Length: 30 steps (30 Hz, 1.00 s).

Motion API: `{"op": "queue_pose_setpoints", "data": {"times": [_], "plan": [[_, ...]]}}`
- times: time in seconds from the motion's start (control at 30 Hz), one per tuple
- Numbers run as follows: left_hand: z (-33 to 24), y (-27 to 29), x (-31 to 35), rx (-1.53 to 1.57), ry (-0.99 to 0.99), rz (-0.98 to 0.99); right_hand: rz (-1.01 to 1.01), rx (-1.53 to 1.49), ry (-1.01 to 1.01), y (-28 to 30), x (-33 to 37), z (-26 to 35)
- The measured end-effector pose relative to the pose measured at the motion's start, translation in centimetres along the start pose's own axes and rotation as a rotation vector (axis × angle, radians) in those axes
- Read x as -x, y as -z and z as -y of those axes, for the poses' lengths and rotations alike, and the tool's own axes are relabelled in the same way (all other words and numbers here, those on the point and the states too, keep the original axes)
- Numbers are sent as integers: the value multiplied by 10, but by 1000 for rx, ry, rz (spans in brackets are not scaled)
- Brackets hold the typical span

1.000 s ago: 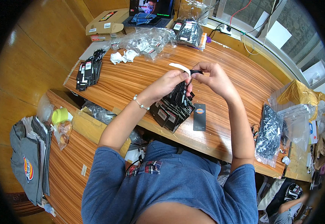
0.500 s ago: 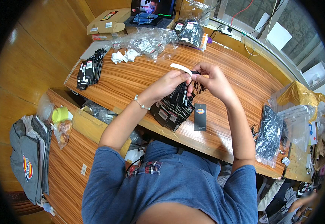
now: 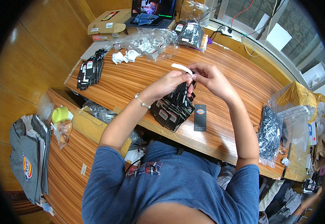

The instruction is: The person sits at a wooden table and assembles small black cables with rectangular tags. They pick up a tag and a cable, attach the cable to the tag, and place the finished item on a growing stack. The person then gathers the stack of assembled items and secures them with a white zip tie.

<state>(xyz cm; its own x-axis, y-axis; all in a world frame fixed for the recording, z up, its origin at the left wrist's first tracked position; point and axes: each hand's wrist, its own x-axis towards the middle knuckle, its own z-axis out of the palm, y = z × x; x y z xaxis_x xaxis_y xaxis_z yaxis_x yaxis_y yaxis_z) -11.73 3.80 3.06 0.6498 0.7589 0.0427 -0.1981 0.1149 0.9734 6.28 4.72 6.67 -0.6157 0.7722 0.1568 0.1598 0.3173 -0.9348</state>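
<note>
Both hands were raised together above the middle of the wooden bench, near its front edge. The left hand had its grip pinched together on one end of a short white strip, which arched between the two hands. The right hand met it from the other side, its grip closed on the top of a bundle of black tags that hung down from the fingers and fanned out onto the bench. A beaded bracelet sat on the left wrist.

Just beside the bundle, toward the right, a single black tag lay flat near the front edge. A row of more black tags lay at the bench's left end. Crumpled clear plastic bags and some white paper scraps were along the far edge, with a bag of dark items beyond them. At the right end lay a clear bag of black pieces. A grey garment lay on the lower surface to the left.
</note>
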Motion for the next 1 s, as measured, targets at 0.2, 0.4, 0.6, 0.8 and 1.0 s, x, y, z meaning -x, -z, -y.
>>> {"op": "queue_pose_setpoints", "data": {"times": [0.2, 0.4, 0.6, 0.8, 1.0], "plan": [[1, 1, -1, -13, 5, 10, -87, 279, -32, 0, 3, 8], [0, -2, -3, -45, -10, 1, -200, 567, 119, -5, 6, 8], [-4, -1, -3, -74, -8, 16, -95, 314, -12, -6, 5, 4], [-4, 3, -5, -24, 32, 81, 79, -107, -106, 2, 2, -5], [-1, 4, -3, 34, 33, 25, -100, 1050, 320, -6, 6, 7]]}}
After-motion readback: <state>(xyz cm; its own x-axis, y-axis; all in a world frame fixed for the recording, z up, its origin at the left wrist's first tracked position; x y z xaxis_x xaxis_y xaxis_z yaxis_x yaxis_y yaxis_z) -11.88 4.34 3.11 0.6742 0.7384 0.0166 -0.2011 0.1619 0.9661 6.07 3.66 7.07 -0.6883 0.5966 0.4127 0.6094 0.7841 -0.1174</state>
